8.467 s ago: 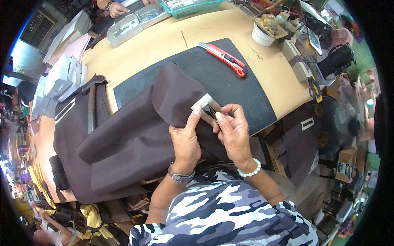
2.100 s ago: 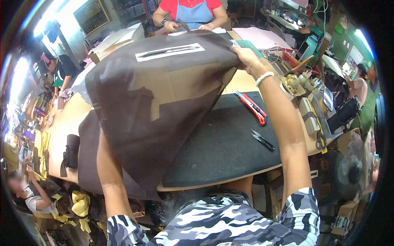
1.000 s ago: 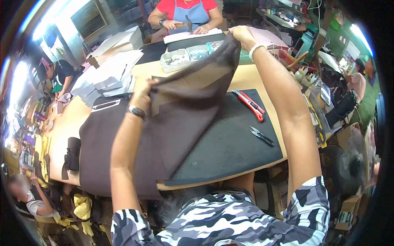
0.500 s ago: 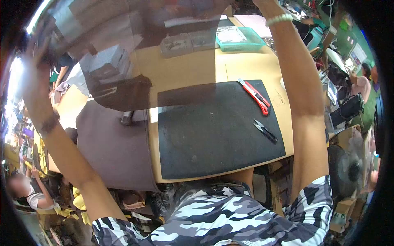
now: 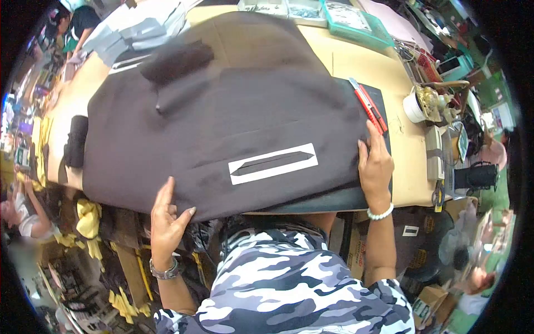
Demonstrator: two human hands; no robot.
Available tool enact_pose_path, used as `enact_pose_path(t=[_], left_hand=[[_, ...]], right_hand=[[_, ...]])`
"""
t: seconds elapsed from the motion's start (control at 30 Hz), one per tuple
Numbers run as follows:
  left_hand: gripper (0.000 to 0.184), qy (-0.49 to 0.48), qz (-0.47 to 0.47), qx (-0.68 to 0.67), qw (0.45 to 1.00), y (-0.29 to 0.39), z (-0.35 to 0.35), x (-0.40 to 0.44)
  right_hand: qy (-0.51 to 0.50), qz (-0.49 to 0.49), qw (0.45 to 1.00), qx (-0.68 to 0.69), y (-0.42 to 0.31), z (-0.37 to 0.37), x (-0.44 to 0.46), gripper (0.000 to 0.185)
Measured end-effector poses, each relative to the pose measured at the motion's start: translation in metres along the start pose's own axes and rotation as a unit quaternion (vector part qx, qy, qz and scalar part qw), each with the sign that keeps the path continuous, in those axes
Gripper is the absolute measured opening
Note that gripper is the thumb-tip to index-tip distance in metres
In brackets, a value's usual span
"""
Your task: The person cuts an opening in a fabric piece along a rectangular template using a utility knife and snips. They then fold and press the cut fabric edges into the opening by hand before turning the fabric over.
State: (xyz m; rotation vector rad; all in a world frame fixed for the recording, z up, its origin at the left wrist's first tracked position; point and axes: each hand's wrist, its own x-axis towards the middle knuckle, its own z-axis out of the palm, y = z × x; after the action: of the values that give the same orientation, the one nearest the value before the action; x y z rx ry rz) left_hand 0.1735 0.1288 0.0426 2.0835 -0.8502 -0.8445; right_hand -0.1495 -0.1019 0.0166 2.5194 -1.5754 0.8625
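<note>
A large dark brown cloth [image 5: 128, 145] lies spread over the table and most of a black mat [image 5: 317, 200]. Near its front edge is a white rectangular strip [image 5: 236, 178] with a long dark slit shape in its middle. My left hand [image 5: 168, 222] is at the cloth's front left edge, thumb and fingers apart. At the right edge of the cloth, my right hand [image 5: 376, 170] has its fingers stretched out, holding nothing. Just beyond those fingertips lies a red box cutter [image 5: 370, 108]. The thread snips are out of sight.
Clear boxes of small parts [image 5: 308, 12] and a teal tray [image 5: 378, 34] stand at the back. A white tub [image 5: 413, 108] is on the right, a dark roll [image 5: 76, 139] on the left. Pale folded cloth [image 5: 139, 30] lies at the back left. Other people sit at both sides.
Both my hands have come down from high up. The lifted dark cloth now lies on the table, covering the snips and much of the mat. The white strip has come into view.
</note>
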Motion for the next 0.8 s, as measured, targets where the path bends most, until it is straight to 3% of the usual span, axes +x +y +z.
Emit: enact_pose_path(t=[0.03, 0.1, 0.17, 0.27, 0.33, 0.5, 0.63, 0.8], left_hand=[[0.078, 0.073, 0.075, 0.107, 0.989, -0.001, 0.003, -0.005], [0.079, 0.191, 0.216, 0.320, 0.902, 0.014, 0.008, -0.007], [0.057, 0.196, 0.278, 0.289, 0.895, 0.048, 0.018, -0.003], [0.027, 0.075, 0.374, 0.174, 0.908, 0.078, 0.053, 0.010], [0.016, -0.022, 0.397, 0.135, 0.908, 0.083, 0.089, 0.023], [0.011, -0.034, 0.375, 0.140, 0.916, 0.074, 0.139, 0.047], [0.011, -0.036, 0.352, 0.142, 0.925, 0.072, 0.144, 0.051], [0.008, -0.048, 0.387, 0.194, 0.900, 0.075, 0.146, 0.051]], right_hand=[[0.002, 0.002, 0.998, -0.056, -0.007, -0.006, -0.005, 0.042], [0.055, -0.050, 0.996, -0.046, -0.016, -0.013, 0.000, 0.036], [0.064, -0.083, 0.994, 0.016, -0.035, -0.019, 0.006, 0.023], [-0.139, -0.105, 0.950, 0.259, -0.060, -0.015, 0.012, 0.018], [-0.196, -0.116, 0.936, 0.267, -0.059, -0.003, 0.015, 0.019], [-0.217, -0.140, 0.919, 0.297, -0.047, 0.015, 0.008, 0.025], [-0.225, -0.120, 0.918, 0.305, -0.047, 0.016, 0.003, 0.026], [-0.217, -0.125, 0.918, 0.308, -0.046, 0.017, 0.002, 0.027]])
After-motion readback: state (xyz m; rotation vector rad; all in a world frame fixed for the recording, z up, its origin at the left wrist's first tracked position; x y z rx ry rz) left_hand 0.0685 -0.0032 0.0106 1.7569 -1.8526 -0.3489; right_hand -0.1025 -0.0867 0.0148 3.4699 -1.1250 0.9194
